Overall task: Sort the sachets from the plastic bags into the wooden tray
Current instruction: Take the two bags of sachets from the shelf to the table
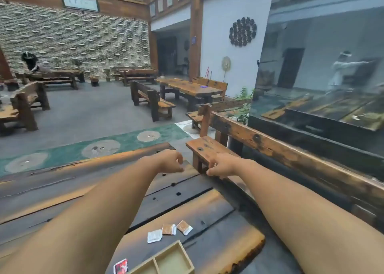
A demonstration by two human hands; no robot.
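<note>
From where I'm steering, both arms are stretched far out across the surface (62, 190). The left hand (171, 161) and right hand (221, 166) hover near its far edge, close to the bench (209, 147). Fingers on both are loosely curled, and I see nothing held in either. The work sits well behind them, close to the body: a white sachet (154, 236) and two orange sachets (169, 229) (184, 227) lie loose on the wood just beyond the wooden tray (173, 262), whose visible compartments look bare. A red packet (121, 266) lies beside the tray's left end. No plastic bags are in view. My main worry is the forearms. Pulling them back low could sweep the sachets aside, as flat, light packets slide easily. One could also slip into the dark gaps between the planks or go off the ragged near edge. The tray runs off the bottom of the view, so I can't see all its sections. A sachet could land in the wrong one, or on the rim, without my noticing. The two orange ones nearly touch the white one, so a careless pinch may lift two at once.
</note>
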